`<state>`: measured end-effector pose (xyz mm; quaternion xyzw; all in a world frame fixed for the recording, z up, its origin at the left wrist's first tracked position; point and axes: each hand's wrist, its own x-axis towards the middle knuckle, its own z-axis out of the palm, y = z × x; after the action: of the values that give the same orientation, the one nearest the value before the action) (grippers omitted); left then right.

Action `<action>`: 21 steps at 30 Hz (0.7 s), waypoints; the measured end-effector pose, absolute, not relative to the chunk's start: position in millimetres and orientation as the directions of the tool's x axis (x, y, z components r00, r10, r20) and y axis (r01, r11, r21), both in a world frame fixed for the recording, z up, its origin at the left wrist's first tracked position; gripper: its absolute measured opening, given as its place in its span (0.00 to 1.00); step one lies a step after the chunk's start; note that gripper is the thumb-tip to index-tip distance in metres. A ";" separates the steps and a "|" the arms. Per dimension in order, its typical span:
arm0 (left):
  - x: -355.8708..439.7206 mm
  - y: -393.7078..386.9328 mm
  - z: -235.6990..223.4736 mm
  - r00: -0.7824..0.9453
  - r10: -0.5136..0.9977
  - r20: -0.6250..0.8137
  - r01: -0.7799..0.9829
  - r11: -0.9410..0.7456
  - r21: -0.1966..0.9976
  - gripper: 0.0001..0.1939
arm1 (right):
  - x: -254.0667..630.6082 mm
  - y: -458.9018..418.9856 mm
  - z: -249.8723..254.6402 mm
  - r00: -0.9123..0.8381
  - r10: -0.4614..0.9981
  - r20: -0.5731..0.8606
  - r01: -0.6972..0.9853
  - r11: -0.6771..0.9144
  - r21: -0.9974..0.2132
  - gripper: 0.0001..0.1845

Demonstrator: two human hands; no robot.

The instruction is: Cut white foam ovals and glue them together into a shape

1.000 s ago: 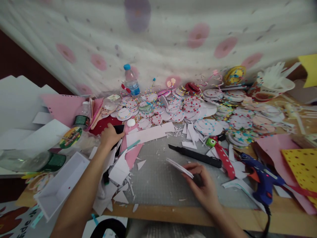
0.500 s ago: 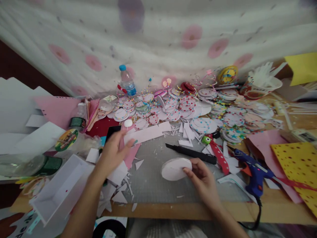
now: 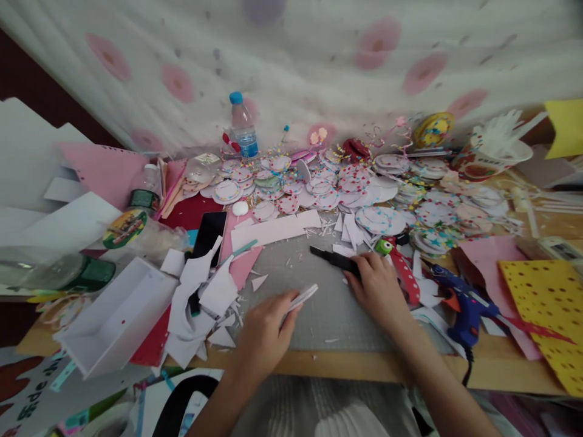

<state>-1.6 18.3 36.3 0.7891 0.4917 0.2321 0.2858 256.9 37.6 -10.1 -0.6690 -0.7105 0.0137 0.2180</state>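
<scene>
Near the front of the grey cutting mat [image 3: 319, 328], my left hand [image 3: 268, 328] pinches a white foam disc [image 3: 302, 297], seen nearly edge-on. My right hand [image 3: 378, 288] is closed around the handle of a black utility knife [image 3: 336, 258], which lies low over the mat with its tip pointing left. White offcuts [image 3: 353, 230] and a long white strip [image 3: 273, 232] lie beyond the hands. Just right of my right hand is a red dotted strap with a green frog-like head [image 3: 385, 246].
A blue glue gun [image 3: 467, 306] with its cord lies on the right. Decorated round discs [image 3: 319, 188] pile up along the back, beside a water bottle [image 3: 245, 130]. On the left are a white open box [image 3: 118, 321], paper scraps [image 3: 218, 291] and a black phone [image 3: 210, 233].
The white disc has passed from my right hand to my left and is turned edge-on. My right hand has moved onto the knife and grips it. The view has shifted slightly.
</scene>
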 end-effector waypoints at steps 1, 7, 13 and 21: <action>-0.9 16.7 33.7 0.393 0.914 0.099 0.656 -0.354 0.667 0.14 | 256.2 37.2 -9.9 -0.017 0.959 0.284 0.941 0.112 -0.320 0.14; 10.3 10.5 27.9 0.297 0.923 0.247 0.677 -0.385 0.627 0.11 | 238.5 2.6 17.2 -0.065 0.977 0.204 0.879 0.153 -0.452 0.18; 16.2 12.1 30.5 0.278 0.921 0.273 0.694 -0.389 0.606 0.12 | 213.4 -33.2 41.9 -0.237 0.970 0.050 0.776 0.220 -0.592 0.13; 15.4 13.4 32.4 0.258 0.940 0.224 0.721 -0.342 0.603 0.13 | 207.2 -37.2 37.8 -0.262 0.960 0.100 0.792 0.273 -0.546 0.13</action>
<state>15.4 13.4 32.4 0.7690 0.5399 0.2817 0.1942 207.2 -37.2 37.8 -0.5695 -0.7692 0.1980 0.2115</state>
